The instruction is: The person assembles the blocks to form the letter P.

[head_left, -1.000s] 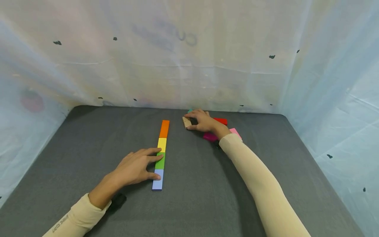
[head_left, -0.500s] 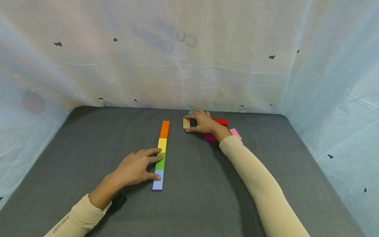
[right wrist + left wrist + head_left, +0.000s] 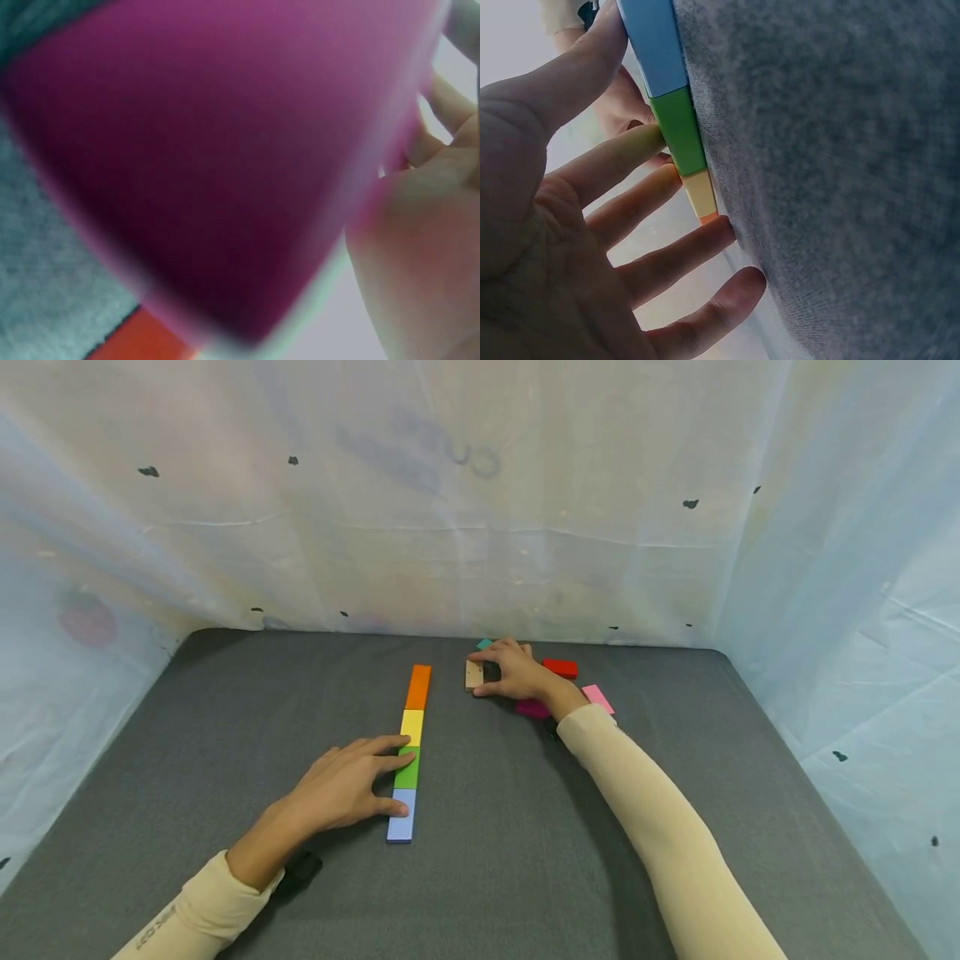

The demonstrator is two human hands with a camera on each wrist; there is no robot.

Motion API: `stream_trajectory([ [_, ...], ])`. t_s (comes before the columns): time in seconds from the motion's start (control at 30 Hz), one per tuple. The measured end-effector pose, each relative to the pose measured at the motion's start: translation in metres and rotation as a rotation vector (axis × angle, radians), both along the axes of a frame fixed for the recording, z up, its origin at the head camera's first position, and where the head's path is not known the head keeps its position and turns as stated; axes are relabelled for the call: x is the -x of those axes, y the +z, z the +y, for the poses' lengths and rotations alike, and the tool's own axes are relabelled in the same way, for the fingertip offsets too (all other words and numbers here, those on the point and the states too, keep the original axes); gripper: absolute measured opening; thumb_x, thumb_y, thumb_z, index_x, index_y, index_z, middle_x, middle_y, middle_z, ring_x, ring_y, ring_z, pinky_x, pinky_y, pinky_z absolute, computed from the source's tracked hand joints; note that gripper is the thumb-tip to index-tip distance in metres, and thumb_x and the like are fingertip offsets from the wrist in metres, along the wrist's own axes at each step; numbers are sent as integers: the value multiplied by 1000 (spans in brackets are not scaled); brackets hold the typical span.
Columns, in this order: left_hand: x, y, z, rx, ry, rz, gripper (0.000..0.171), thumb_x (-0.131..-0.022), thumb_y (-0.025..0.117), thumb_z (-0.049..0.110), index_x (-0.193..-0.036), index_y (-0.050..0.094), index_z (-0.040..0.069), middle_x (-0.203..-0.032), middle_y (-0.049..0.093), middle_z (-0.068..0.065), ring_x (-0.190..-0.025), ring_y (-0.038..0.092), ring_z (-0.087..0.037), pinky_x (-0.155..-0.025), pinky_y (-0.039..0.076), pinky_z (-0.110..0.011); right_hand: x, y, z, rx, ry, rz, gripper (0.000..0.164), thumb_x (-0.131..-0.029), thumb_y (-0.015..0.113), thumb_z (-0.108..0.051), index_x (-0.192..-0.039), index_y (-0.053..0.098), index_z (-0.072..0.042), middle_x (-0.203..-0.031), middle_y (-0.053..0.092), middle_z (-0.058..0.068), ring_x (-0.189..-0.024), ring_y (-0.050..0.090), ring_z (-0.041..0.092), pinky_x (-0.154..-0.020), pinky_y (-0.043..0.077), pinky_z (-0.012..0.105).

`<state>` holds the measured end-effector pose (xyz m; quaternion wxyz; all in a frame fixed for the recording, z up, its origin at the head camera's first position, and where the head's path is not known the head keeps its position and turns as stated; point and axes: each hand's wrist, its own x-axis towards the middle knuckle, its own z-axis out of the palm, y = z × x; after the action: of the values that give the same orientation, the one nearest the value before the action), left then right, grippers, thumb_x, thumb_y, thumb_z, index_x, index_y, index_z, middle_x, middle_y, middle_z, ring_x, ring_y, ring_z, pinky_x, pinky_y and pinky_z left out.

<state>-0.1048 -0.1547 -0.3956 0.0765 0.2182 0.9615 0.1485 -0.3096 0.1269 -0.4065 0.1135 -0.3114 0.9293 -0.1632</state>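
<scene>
A straight row of flat blocks, orange (image 3: 418, 687), yellow (image 3: 411, 723), green (image 3: 406, 775) and light blue (image 3: 400, 828), runs away from me on the dark cloth. My left hand (image 3: 333, 787) rests along its left side with fingers spread, the fingertips touching the yellow and green blocks and the thumb on the light blue one. Farther back and to the right, my right hand (image 3: 517, 672) pinches a tan wooden block (image 3: 474, 676) between thumb and fingers. A magenta block (image 3: 195, 150) fills much of the right wrist view, close to that hand.
Around the right hand lie a teal block (image 3: 484, 644), a red block (image 3: 560, 668) and a pink block (image 3: 597, 698). Whitish plastic sheeting (image 3: 480, 527) hangs behind the table's back edge and at both sides. Dark grey cloth (image 3: 495, 860) covers the table.
The tan block has turned from slanted to nearly lined up with the row and come slightly nearer, with the right hand holding it. My left hand stays in place.
</scene>
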Motion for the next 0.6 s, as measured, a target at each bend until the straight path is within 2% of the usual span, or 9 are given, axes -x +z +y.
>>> stream_trajectory([
  [0.17, 0, 0, 0, 0, -3, -3, 77, -76, 80, 53, -142, 57, 21, -156, 44, -1, -138, 47, -36, -99, 41, -70, -3, -3, -2, 22, 12, 5, 63, -92, 68, -47, -148, 47, -23, -156, 39, 8, -150, 24, 30, -119, 16, 59],
  [0.4, 0, 0, 3, 4, 3, -2, 76, -76, 80, 52, -141, 58, 20, -156, 44, -1, -138, 47, -36, -100, 40, -71, -9, -3, -5, 129, 23, -9, 63, -95, 66, -42, -149, 44, -19, -142, 47, 8, -130, 46, 24, -120, 16, 60],
  [0.6, 1, 2, 5, 18, 6, -13, 76, -77, 79, 54, -141, 58, 21, -156, 44, -1, -138, 47, -35, -101, 41, -68, -21, -3, -6, 226, 7, 34, 64, -93, 70, -36, -148, 45, -14, -140, 48, 9, -127, 48, 26, -117, 21, 59],
])
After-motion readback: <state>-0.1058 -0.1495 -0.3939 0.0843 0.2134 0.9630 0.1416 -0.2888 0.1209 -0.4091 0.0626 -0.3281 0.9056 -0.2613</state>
